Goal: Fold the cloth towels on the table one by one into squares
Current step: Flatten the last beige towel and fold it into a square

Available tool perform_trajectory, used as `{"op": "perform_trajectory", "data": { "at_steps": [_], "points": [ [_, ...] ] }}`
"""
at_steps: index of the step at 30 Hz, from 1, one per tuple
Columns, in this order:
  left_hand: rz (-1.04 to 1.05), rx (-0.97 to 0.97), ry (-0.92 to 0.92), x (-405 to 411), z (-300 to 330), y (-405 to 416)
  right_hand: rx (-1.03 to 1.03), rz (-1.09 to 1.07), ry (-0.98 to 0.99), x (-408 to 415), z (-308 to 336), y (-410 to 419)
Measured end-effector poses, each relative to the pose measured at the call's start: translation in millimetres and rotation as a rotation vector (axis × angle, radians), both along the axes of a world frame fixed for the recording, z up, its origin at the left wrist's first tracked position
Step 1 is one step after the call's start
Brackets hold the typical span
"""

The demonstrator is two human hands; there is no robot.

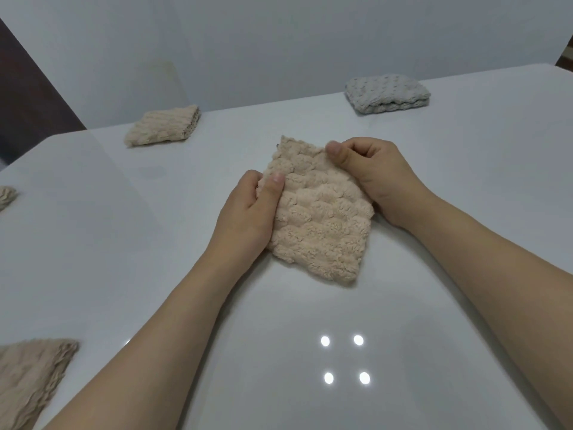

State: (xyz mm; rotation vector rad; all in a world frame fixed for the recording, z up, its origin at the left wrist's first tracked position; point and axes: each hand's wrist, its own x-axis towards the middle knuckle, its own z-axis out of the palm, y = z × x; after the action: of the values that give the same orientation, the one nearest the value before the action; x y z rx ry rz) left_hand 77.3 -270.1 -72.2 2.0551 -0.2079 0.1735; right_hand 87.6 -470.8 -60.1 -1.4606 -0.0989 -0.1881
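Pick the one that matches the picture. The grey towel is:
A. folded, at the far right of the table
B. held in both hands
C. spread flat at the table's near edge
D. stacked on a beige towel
A: the grey towel lies folded at the far right of the table, apart from the hands, which hold a beige towel.

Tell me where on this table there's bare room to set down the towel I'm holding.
The white table is bare between the folded beige towel and folded grey towel at the far edge, and along the right side beyond your right hand. The left is crowded: a beige towel at the lower left corner, another at the left edge.
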Motion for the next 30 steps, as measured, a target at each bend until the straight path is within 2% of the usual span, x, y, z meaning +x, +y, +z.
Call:
{"op": "perform_trajectory", "data": {
  "at_steps": [6, 8, 10, 12, 15, 17, 20, 23, 30],
  "points": [
    [0.103, -0.048, -0.051, 6, 0, 0, 0.203, 0.007, 0.221, 10, 1, 5],
    [0.128, -0.05, -0.057, 7, -1, 0, 0.086, -0.015, 0.239, 9, -3, 14],
    [0.157, 0.003, -0.074, 7, -1, -2, -0.208, -0.112, 0.171, 6, -10, 20],
    [0.198, 0.102, -0.082, 5, 1, -6, -0.437, -0.211, 0.036, 5, -14, 24],
    [0.271, 0.342, -0.071, -4, 2, -13, -0.602, -0.265, -0.073, 0, -15, 29],
    [0.302, 0.49, -0.014, -15, 5, -20, -0.614, -0.261, -0.064, -7, -13, 26],
    [0.292, 0.554, 0.101, -45, 10, -32, -0.598, -0.194, 0.041, -30, -7, 10],
    [0.234, 0.613, 0.11, -89, 8, -44, -0.602, -0.142, 0.094, -62, -4, -18],
    [0.164, 0.553, 0.154, -143, 14, -62, -0.583, -0.128, 0.114, -137, -2, -68]
  ]
}}
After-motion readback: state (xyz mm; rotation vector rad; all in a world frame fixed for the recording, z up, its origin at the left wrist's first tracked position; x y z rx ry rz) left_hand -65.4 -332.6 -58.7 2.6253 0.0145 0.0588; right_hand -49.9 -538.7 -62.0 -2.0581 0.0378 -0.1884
